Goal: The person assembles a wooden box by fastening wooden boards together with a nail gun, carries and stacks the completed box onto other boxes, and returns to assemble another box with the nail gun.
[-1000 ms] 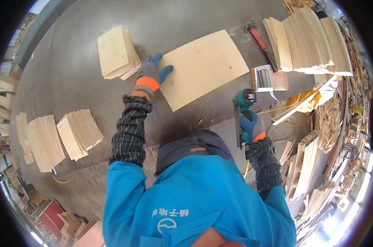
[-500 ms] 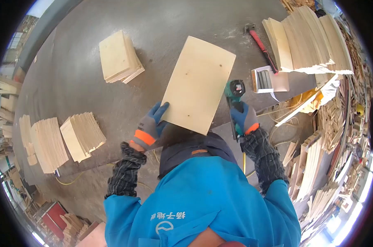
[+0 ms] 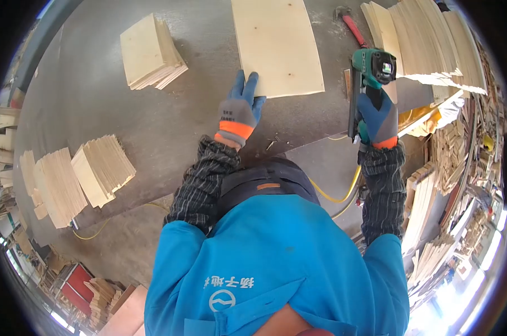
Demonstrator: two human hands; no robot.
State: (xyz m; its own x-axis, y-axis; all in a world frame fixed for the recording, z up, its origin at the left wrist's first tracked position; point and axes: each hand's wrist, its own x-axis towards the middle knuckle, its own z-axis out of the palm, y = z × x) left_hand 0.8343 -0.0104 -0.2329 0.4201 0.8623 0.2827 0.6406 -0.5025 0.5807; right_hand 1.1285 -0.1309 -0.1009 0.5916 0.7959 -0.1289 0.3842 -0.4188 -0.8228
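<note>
A pale plywood board (image 3: 278, 47) with a few small knots lies on the dark table, its far end cut off by the top of the view. At its near left corner is my left hand (image 3: 241, 106), in a blue and grey glove with an orange band. Its fingers are stretched out and spread, the fingertips touching the corner. To the right of the board, my right hand (image 3: 379, 117), gloved alike, is wrapped around the handle of a green pneumatic nail gun (image 3: 365, 67). The gun is apart from the board and partly hides a small box behind it.
A short stack of boards (image 3: 144, 50) stands left of the plywood. More stacks (image 3: 63, 185) line the left table edge, others (image 3: 427, 39) the far right. A red-handled hammer (image 3: 354, 29) lies near those. A yellow hose (image 3: 343, 199) hangs below the table edge.
The board has moved away from my body and turned straighter. My left hand has followed its corner. My right hand has carried the nail gun forward and right, over by the small box.
</note>
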